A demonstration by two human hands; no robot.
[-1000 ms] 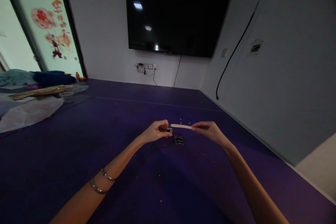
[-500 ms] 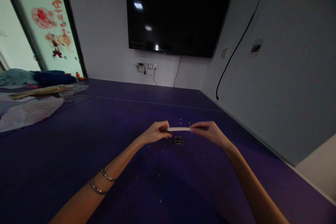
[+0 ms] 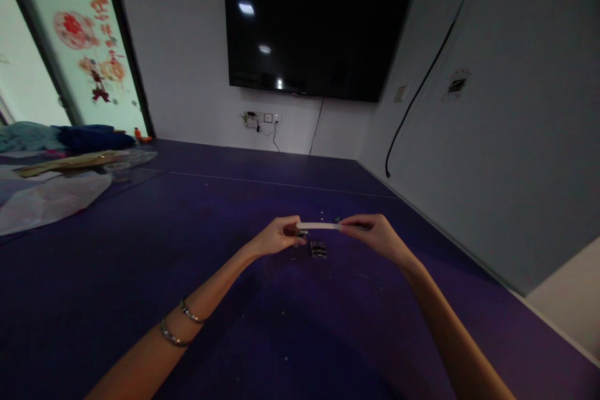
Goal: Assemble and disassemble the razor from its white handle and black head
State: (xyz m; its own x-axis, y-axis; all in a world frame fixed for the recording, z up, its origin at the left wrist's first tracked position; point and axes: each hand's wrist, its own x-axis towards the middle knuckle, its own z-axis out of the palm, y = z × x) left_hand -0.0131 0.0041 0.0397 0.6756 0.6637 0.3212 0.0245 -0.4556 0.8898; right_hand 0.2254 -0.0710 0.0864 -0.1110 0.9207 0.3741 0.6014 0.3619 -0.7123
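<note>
A thin white strip (image 3: 319, 225), slightly bowed, stretches level between my two hands above the purple floor (image 3: 262, 337). Its left end is pinched by my left hand (image 3: 280, 235), where a small shiny part (image 3: 304, 234) shows at the fingertips, too small to name. The other end sits between the thumb and fingers of my right hand (image 3: 370, 231). Just below the strip, a small dark item with a clear casing (image 3: 319, 249) lies on the floor. Beyond the right fingertips rests a tiny greenish piece (image 3: 337, 219).
A large black television (image 3: 319, 28) hangs on the far wall, with sockets and cords (image 3: 267, 118) under it. Another black cable (image 3: 422, 84) dangles along the right wall. At the left lie a plastic sheet (image 3: 56, 197) and dark blue cloth (image 3: 94, 137). Tiny white bits dot the floor.
The strip has risen slightly at its left end, and more of the shiny part shows below it at my left fingertips. Both hands keep almost the same place.
</note>
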